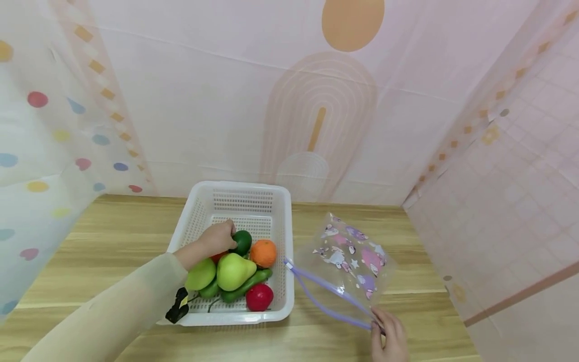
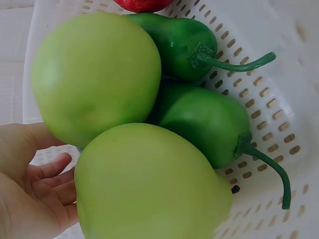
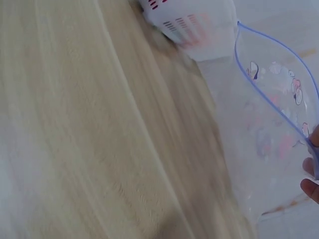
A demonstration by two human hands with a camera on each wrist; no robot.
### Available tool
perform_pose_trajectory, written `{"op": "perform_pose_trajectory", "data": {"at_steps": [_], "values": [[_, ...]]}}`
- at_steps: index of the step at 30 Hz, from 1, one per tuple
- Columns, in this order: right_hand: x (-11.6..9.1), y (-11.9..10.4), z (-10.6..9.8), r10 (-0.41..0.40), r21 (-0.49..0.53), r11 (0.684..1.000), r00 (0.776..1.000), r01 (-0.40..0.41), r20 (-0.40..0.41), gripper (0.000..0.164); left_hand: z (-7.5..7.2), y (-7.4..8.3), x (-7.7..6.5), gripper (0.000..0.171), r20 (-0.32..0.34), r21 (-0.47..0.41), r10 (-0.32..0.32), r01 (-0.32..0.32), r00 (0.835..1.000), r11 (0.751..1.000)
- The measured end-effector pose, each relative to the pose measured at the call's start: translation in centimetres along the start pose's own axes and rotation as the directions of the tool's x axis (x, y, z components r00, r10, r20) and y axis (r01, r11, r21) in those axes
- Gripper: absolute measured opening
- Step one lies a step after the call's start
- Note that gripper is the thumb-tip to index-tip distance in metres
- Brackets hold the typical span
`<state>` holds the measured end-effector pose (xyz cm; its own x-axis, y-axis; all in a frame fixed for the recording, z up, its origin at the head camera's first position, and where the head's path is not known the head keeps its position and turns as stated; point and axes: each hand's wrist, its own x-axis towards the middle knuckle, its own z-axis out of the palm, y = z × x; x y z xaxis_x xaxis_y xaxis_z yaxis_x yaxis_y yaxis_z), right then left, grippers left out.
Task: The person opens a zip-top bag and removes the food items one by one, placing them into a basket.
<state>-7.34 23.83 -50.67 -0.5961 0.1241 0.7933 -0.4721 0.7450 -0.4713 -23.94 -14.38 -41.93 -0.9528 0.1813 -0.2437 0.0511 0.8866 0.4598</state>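
Inside the white basket [image 1: 289,296], my left hand [image 1: 217,239] reaches over the pears and grips a dark green round fruit [image 1: 243,242] between thumb and fingers. The left wrist view shows that hand [image 2: 35,184] beside two yellow-green pears [image 2: 97,74], which hide its fingertips and the dark green fruit. My right hand [image 1: 390,334] pinches the purple zip edge of a clear printed zip bag [image 1: 348,256] at its near corner. The bag's mouth gapes, with the slider at its far left end. In the right wrist view, only fingertips [image 3: 311,188] appear, at the bag's edge.
An orange [image 1: 264,253], a red fruit [image 1: 260,297] and green peppers [image 1: 246,286] lie in the basket around the pears. A black strap [image 1: 177,305] is at the left wrist. Printed sheets [image 1: 217,100] enclose the wooden table [image 1: 113,231] behind and at the sides.
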Motion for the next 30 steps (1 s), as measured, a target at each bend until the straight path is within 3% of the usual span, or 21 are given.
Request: {"op": "perform_pose_trajectory", "data": {"at_steps": [5,10,13,16,19,22,25,30], "values": [[0.1,0.5,0.1,0.093,-0.065,0.994,0.995,-0.091,0.027,0.037,-0.1,0.0,-0.4,0.024,-0.002,-0.017,-0.002,0.002,1.0,1.0],[0.2,1.5,0.0,0.205,-0.167,0.967,0.976,-0.191,0.068,0.035,-0.1,0.1,-1.2,0.027,0.001,-0.067,0.021,-0.021,1.0,0.998],[0.3,2.6,-0.2,0.201,-0.194,0.964,0.975,-0.18,0.094,0.034,-0.3,0.1,-1.6,0.029,-0.009,-0.096,0.044,-0.045,0.999,0.994],[0.5,3.7,-0.6,0.137,-0.194,0.975,0.979,-0.107,0.148,0.039,-0.5,-0.1,-2.1,0.031,-0.036,-0.117,0.091,-0.095,0.995,0.989],[0.7,4.6,-0.9,0.08,-0.187,0.982,0.973,-0.039,0.218,0.046,-0.4,-0.5,-2.7,0.032,-0.122,-0.051,0.22,-0.228,0.968,0.972],[0.8,5.3,-1.2,0.033,-0.182,0.983,0.962,0.018,0.273,0.052,-0.1,-0.9,-3.3,0.041,-0.216,0.084,0.357,-0.347,0.909,0.934],[0.8,5.6,-1.5,-0.007,-0.17,0.983,0.948,0.064,0.317,0.055,-0.2,-1.2,-3.9,0.058,-0.273,0.189,0.403,-0.362,0.873,0.913],[1.3,5.9,-2.3,-0.042,-0.13,0.986,0.902,0.108,0.43,0.066,-0.6,-2.6,-5.3,0.079,-0.344,0.264,0.396,-0.317,0.852,0.911]]}}
